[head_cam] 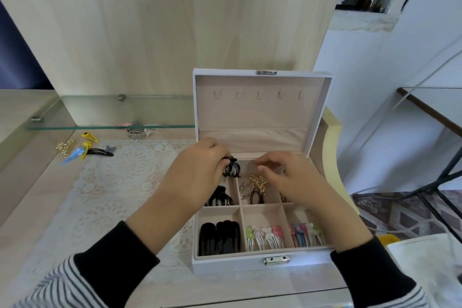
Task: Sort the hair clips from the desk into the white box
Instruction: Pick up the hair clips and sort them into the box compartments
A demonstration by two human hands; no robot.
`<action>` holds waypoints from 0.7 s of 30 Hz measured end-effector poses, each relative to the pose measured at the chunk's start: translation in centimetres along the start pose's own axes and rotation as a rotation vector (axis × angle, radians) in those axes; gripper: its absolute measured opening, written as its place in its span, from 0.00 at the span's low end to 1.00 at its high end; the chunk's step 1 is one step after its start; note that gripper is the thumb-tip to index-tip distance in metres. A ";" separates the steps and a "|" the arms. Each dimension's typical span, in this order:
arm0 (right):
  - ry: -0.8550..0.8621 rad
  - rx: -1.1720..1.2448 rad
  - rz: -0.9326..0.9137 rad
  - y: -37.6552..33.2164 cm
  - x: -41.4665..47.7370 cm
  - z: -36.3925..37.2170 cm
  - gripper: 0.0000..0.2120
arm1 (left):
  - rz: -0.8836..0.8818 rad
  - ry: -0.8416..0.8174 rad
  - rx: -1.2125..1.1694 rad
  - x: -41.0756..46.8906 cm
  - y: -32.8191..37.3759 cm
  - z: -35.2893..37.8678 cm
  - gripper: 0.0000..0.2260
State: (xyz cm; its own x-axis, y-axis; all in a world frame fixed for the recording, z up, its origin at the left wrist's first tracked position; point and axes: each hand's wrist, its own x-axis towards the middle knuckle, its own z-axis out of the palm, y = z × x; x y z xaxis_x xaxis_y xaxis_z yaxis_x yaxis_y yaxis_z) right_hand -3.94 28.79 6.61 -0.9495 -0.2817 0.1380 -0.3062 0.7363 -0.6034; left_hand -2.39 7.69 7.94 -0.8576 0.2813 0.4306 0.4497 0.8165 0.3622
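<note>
Left hand (200, 170) pinched a claw clip (232, 170) over the box (250, 264). Right hand (287, 177) hovered loosely curled above gold clips (258, 181), its grip unclear.

A white rectangular box (250, 264) with divided compartments stands open at the centre of the frame. The left hand (200, 170) pinches a small black plastic claw clip (232, 170) over its back-left compartment. The right hand (292, 177) hovers, fingers curled, over gold metal clips (258, 180); whether it holds anything is unclear. At the left of the frame, yellow and blue snap clips (85, 150) lie at the edge of a white lace mat (112, 182).
</note>
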 end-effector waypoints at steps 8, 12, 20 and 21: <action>0.018 -0.116 -0.030 0.4 -0.5 0.3 0.10 | -0.017 -0.157 0.126 -0.4 -0.5 0.3 0.11; 0.030 -0.103 -0.040 0.5 -0.5 0.6 0.10 | -0.018 -0.158 0.157 -0.4 -0.4 0.1 0.09; 0.029 -0.184 -0.064 0.4 -0.4 1.4 0.12 | 0.000 -0.182 0.206 -0.9 -1.0 0.8 0.12; 0.032 -0.191 -0.071 0.3 -0.5 1.5 0.12 | 0.013 -0.176 0.211 -0.9 -1.0 0.9 0.12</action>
State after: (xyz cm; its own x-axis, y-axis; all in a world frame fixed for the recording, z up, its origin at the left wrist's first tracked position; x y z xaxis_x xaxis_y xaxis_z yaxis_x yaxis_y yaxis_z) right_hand -3.48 28.25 5.22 -0.9260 -0.3190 0.2018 -0.3765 0.8197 -0.4317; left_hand -2.25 7.04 6.44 -0.8906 0.3603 0.2774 0.4145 0.8942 0.1692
